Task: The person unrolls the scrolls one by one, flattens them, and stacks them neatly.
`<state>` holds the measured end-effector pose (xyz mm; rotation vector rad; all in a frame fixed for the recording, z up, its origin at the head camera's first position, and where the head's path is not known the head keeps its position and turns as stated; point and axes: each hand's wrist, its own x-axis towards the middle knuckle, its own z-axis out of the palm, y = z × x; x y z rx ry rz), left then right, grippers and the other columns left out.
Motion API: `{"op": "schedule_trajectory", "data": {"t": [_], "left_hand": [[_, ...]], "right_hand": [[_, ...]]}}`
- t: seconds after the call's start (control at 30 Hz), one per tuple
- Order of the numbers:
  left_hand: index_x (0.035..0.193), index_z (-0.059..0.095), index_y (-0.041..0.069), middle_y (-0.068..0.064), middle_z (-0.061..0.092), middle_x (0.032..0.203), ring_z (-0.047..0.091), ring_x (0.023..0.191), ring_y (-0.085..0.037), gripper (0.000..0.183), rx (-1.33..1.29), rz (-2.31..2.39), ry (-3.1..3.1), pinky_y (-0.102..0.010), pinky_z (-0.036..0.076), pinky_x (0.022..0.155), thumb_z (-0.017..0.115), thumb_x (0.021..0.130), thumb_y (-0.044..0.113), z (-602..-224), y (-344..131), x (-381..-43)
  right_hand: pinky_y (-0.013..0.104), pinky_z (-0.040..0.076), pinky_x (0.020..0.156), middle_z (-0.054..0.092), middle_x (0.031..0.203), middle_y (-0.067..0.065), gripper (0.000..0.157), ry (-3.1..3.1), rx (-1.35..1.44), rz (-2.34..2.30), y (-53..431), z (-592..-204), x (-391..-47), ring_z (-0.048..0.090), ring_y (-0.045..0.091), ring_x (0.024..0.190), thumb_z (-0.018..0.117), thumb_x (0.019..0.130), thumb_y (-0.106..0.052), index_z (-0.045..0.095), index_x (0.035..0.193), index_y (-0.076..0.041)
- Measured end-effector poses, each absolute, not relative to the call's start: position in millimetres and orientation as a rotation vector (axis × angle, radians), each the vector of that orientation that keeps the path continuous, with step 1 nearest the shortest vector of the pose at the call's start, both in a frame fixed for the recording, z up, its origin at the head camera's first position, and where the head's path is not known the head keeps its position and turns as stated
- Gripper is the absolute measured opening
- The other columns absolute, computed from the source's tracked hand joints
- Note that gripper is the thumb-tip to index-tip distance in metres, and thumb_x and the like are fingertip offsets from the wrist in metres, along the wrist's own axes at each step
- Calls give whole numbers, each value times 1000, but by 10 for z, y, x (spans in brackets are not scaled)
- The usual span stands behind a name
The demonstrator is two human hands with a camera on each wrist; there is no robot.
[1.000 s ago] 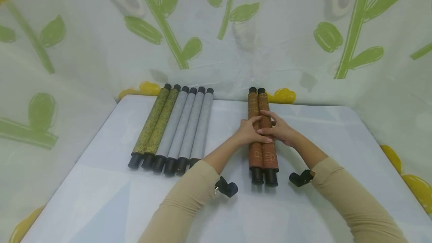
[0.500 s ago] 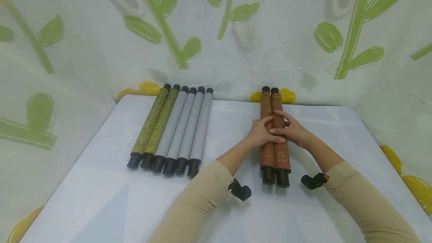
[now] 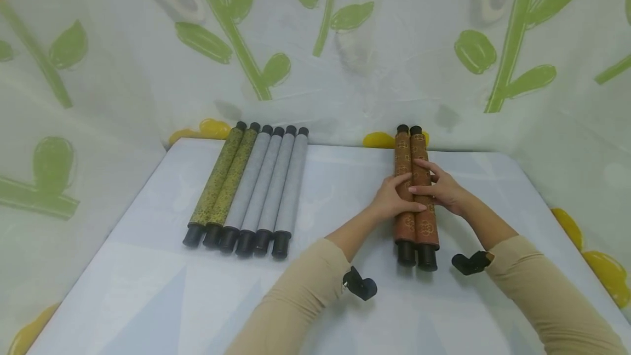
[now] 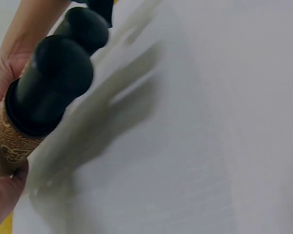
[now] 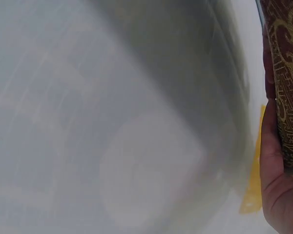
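Two rust-brown scrolls with gold patterns and black end knobs lie side by side in my hands, right of centre in the head view: a left brown scroll [image 3: 403, 152] and a right brown scroll [image 3: 426, 229]. My left hand [image 3: 388, 200] grips the pair from the left, thumb and a finger reaching across the top. From the right, my right hand [image 3: 446, 189] holds them the same way, its fingers over the right scroll. In the left wrist view, black knobs [image 4: 63, 68] jut toward the camera, with shadows on the table beneath. Brocade [image 5: 290, 87] fills the right wrist view's edge.
On the left of the white table [image 3: 148, 289] lies a row of scrolls: two olive-gold scrolls [image 3: 217, 179], then several pale grey scrolls [image 3: 266, 185], all with black knobs. A plant-printed curtain [image 3: 394, 70] stands behind the far edge.
Both hands have carried the two brown scrolls to the right, farther from the row. The grip looks the same, and the olive-gold and grey scrolls have stayed put.
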<state>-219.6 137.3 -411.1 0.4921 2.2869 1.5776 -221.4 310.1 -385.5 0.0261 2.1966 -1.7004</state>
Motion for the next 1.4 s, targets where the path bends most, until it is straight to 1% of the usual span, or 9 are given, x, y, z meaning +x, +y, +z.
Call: {"op": "schedule_trajectory", "data": {"t": [0.43,0.53,0.67,0.77,0.87,1.0,1.1,1.23,1.4], "left_hand": [[145,39,18,-9,28,152,35,134,-22,83,435,1631,2262,-31,38,103,81,74,25,-4294,1517,-2169],[145,39,20,-10,28,152,34,135,-22,84,433,1596,2289,-31,37,104,82,73,27,-4312,1558,-2173],[145,39,20,-7,32,151,33,137,-21,85,431,1546,2312,-31,35,106,82,73,28,-4318,1577,-2192],[145,38,18,-6,34,150,32,137,-19,85,449,1522,2299,-31,32,108,82,73,25,-4318,1557,-2230],[146,37,16,-5,35,150,32,138,-18,84,454,1514,2295,-29,31,109,81,74,23,-4316,1550,-2251],[146,38,18,-7,36,149,33,137,-21,81,448,1488,2331,-31,33,108,80,76,24,-4324,1564,-2238],[144,41,22,-11,34,149,34,136,-25,74,442,1442,2361,-34,35,106,76,79,27,-4329,1571,-2230],[141,47,25,-16,31,149,33,135,-31,62,460,1360,2412,-36,37,104,69,83,28,-4322,1568,-2218],[139,49,24,-16,31,149,31,135,-33,56,477,1328,2427,-37,36,104,62,85,26,-4321,1535,-2181]], "right_hand": [[31,52,78,19,143,34,90,2218,44,-1622,3235,-3986,-2303,54,22,101,67,87,-13,6,153,-19],[31,52,78,18,144,35,90,2228,55,-1612,3261,-4005,-2303,51,28,107,66,87,-12,5,153,-18],[29,49,82,13,148,33,92,2237,71,-1604,3286,-4029,-2318,40,40,122,67,87,-12,4,153,-20],[38,43,95,8,151,31,92,2258,54,-1585,3285,-4047,-2342,30,43,131,67,87,-12,4,153,-19],[53,31,105,6,151,32,92,2308,28,-1530,3284,-4050,-2370,23,46,134,67,87,-13,4,153,-18],[63,22,106,6,149,37,92,2405,19,-1392,3307,-4023,-2382,15,51,136,68,86,-17,5,153,-15],[66,21,104,6,148,39,91,2446,31,-1307,3347,-4006,-2375,12,54,135,68,87,-18,6,153,-13],[66,23,103,8,148,38,85,2471,20,-1249,3381,-3996,-2340,14,55,134,64,89,-19,8,152,-10],[66,25,101,15,147,34,73,2513,-14,-1169,3391,-4002,-2272,18,52,132,60,92,-25,20,150,-6]]}}
